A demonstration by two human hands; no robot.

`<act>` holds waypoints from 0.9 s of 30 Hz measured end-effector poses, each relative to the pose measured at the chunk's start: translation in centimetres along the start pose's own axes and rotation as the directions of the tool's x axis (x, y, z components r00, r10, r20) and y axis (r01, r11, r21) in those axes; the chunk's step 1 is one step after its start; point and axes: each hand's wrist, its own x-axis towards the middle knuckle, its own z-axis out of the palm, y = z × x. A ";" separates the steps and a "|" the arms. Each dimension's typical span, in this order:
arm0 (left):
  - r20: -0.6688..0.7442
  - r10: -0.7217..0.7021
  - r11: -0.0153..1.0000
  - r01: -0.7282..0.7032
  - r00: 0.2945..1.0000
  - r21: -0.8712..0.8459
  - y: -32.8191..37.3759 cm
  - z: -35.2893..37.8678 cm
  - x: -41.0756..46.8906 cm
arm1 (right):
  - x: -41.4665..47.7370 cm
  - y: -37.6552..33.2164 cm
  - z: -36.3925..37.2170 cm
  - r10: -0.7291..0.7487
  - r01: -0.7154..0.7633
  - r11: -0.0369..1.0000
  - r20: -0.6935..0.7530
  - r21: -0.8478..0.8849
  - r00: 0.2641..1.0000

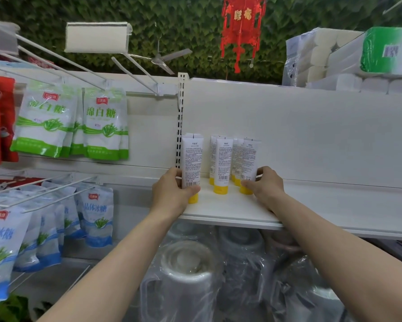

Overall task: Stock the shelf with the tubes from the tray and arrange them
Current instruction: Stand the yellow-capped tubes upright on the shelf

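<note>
Tubes (221, 163) cap-down on shelf (311, 205); arranging step, apparently. Left hand (172, 194) gripping 9 o'clock tube (191, 159), right hand (264, 184) pinching 3 o'clock tube (250, 159). Next, probably: slide both level with the rest.

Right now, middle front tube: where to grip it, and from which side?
Pinch the middle tube on its white body above the yellow cap, coming from the front: it stands upright cap-down, with open gaps left and right and other tubes behind it.
</note>
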 end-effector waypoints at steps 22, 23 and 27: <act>-0.171 -0.013 1.000 0.017 0.985 0.018 3.4 -1.6 -3.7 | -6.0 2.4 -9.6 -0.045 0.045 0.999 0.079 0.004 0.996; -0.195 0.016 0.999 -0.010 0.981 0.030 4.3 -1.6 -4.5 | -6.7 2.9 -11.2 -0.049 0.049 0.999 0.080 -0.002 0.996; -0.225 0.172 0.985 -0.159 0.959 0.074 9.5 0.4 -8.8 | -9.7 5.3 -18.0 -0.050 0.052 0.998 0.058 -0.032 0.997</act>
